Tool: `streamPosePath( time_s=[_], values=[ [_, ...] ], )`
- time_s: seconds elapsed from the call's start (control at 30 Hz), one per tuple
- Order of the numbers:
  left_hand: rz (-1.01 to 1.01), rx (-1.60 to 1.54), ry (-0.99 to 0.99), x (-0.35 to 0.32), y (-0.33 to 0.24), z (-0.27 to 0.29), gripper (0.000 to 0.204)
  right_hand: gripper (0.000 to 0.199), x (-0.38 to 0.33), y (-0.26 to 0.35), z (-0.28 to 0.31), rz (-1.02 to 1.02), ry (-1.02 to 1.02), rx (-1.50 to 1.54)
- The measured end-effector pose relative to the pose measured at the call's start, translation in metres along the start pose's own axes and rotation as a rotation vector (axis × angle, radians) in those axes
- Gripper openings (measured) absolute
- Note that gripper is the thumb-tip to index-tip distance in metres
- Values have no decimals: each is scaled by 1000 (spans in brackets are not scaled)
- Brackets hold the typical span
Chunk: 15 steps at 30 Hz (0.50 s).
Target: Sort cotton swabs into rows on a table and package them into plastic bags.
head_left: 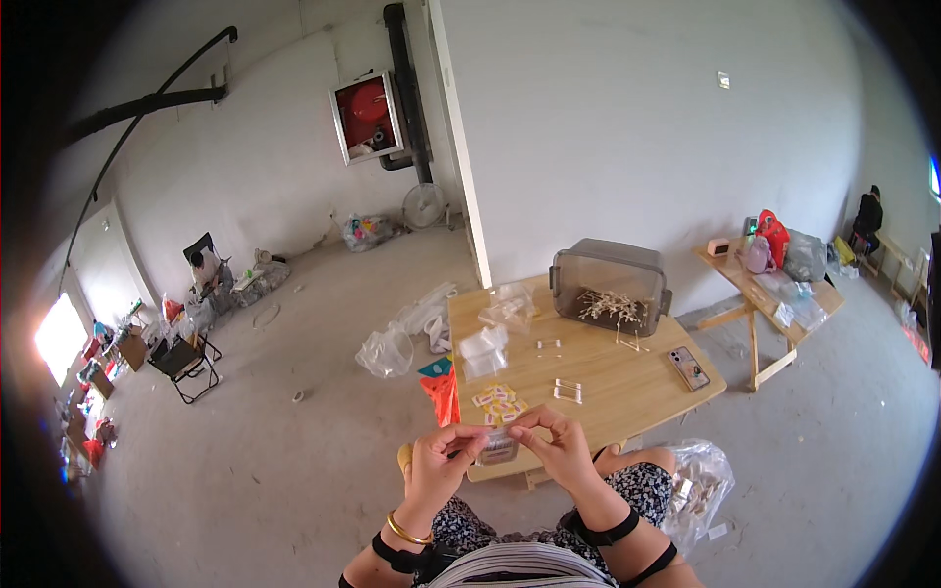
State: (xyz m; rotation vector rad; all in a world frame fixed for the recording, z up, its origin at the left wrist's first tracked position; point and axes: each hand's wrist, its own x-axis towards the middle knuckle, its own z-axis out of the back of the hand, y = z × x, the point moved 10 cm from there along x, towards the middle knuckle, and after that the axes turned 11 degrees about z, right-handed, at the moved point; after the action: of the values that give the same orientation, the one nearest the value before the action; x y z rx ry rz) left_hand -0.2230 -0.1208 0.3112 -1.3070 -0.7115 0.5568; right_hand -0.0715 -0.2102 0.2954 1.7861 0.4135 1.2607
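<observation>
Hands: left [443, 459], right [555, 443] pinch small clear bag [498, 446], contents unclear.

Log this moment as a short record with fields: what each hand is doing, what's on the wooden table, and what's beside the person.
left hand: pinches one top edge of a small clear bag
right hand: pinches the other top edge of the same bag
wooden table: grey plastic bin holding pale sticks, phone, little yellow and pink packets, clear bags
beside right knee: clear sack of small filled bags
farther right: second wooden table with bags
</observation>
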Motion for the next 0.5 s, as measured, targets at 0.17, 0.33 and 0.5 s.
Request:
streamPosePath(
  time_s=[0.17, 0.33, 0.5],
  values=[
    [17, -47, -13, 5, 3, 0, 15, 12, 5, 20, 6, 70, 18, -162],
    [-64, -29, -18, 15, -10, -9, 17, 15, 6, 8, 12, 69, -43, -83],
    [4, -183, -39, 14, 1, -11, 18, 15, 5, -1, 14, 87, -71, 12]
  ],
)
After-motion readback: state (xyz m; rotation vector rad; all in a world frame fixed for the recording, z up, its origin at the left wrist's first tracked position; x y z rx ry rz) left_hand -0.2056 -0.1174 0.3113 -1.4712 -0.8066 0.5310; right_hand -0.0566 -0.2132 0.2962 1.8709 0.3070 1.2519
